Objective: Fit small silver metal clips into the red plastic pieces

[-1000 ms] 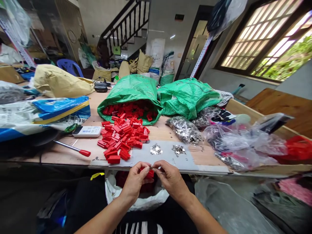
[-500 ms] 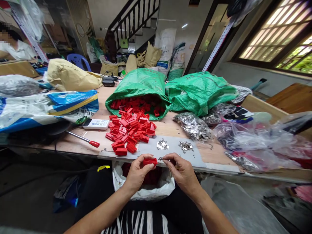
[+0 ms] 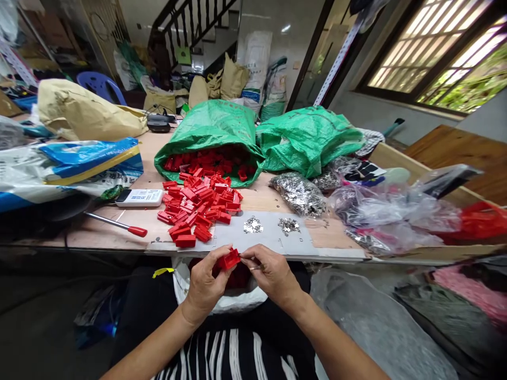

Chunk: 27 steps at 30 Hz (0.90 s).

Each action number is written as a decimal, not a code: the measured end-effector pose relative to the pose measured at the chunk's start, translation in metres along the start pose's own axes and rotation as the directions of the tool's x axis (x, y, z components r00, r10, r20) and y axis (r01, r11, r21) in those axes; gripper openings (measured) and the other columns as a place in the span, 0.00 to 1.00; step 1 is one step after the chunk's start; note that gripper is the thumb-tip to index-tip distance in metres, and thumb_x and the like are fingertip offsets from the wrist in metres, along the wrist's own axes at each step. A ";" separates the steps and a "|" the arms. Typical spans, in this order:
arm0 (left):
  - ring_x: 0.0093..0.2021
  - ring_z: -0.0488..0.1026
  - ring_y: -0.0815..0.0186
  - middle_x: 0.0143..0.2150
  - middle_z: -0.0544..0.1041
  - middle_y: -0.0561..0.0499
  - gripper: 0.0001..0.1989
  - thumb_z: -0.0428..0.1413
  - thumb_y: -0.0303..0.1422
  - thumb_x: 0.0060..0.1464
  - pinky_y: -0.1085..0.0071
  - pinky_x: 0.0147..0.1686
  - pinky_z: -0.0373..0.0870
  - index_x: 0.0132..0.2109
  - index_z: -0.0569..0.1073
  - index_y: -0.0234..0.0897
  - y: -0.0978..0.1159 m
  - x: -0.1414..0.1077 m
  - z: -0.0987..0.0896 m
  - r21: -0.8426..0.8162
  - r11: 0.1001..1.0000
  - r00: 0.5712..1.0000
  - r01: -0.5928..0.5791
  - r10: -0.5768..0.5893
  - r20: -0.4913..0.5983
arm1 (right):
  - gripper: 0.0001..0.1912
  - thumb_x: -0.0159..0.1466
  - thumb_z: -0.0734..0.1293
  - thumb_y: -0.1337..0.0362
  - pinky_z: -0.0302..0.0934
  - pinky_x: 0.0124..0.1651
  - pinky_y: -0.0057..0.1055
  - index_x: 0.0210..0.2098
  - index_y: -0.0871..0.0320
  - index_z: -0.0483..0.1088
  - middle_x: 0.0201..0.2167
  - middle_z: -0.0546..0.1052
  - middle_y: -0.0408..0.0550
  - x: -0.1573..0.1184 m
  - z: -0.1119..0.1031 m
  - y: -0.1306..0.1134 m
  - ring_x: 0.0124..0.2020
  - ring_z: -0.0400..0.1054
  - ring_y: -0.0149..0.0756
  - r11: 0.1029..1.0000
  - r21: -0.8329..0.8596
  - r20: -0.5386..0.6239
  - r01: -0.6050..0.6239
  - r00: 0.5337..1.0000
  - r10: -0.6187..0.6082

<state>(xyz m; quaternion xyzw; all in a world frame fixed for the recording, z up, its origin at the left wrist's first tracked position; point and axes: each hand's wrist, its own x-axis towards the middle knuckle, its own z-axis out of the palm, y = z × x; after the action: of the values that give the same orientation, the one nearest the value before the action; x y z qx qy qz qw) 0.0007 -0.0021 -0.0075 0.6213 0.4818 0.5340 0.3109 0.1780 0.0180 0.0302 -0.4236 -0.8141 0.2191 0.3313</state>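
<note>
Left hand (image 3: 206,282) pinches the red case (image 3: 229,259) just off the desk's (image 3: 109,237) near edge, long axis apparently left to right; right hand (image 3: 273,272), pinching a barely visible small part (image 3: 241,256), adjoins its right end.

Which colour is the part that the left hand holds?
The part in the left hand is red; the head view shows it.
</note>
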 end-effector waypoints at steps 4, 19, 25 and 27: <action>0.48 0.76 0.59 0.48 0.79 0.50 0.16 0.59 0.28 0.49 0.64 0.52 0.69 0.46 0.74 0.45 0.004 -0.001 0.001 -0.037 0.999 1.000 0.017 -0.017 0.007 | 0.08 0.64 0.60 0.72 0.63 0.40 0.30 0.38 0.56 0.69 0.34 0.75 0.48 -0.001 0.004 0.004 0.37 0.69 0.34 0.999 -0.012 0.032 0.051 0.998 -0.051; 0.47 0.76 0.60 0.48 0.79 0.49 0.17 0.59 0.28 0.50 0.64 0.50 0.70 0.48 0.73 0.44 0.002 -0.010 0.004 -0.040 0.999 1.000 0.009 -0.010 -0.006 | 0.10 0.66 0.60 0.65 0.63 0.42 0.28 0.41 0.55 0.73 0.36 0.74 0.47 -0.003 0.001 0.001 0.38 0.68 0.32 0.949 0.284 0.086 -0.139 0.989 0.120; 0.46 0.76 0.59 0.46 0.79 0.49 0.17 0.60 0.29 0.48 0.64 0.49 0.70 0.47 0.74 0.44 0.005 -0.009 0.002 -0.071 0.996 0.998 0.056 -0.057 -0.022 | 0.06 0.63 0.63 0.63 0.59 0.31 0.25 0.35 0.58 0.69 0.28 0.73 0.42 -0.005 -0.002 0.003 0.26 0.63 0.28 0.917 0.276 0.061 -0.289 0.957 0.283; 0.46 0.76 0.59 0.47 0.79 0.50 0.16 0.60 0.29 0.48 0.64 0.50 0.70 0.47 0.74 0.44 0.005 -0.008 0.002 -0.071 0.996 0.998 0.046 -0.048 -0.027 | 0.06 0.63 0.63 0.62 0.58 0.31 0.25 0.33 0.58 0.68 0.26 0.71 0.41 -0.006 -0.001 0.002 0.26 0.62 0.28 0.916 0.276 0.070 -0.291 0.957 0.282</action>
<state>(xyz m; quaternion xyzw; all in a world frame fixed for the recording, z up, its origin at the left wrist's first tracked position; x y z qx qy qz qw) 0.0048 -0.0113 -0.0064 0.5906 0.4818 0.5521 0.3381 0.1828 0.0146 0.0275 -0.4832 -0.7083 0.3855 0.3410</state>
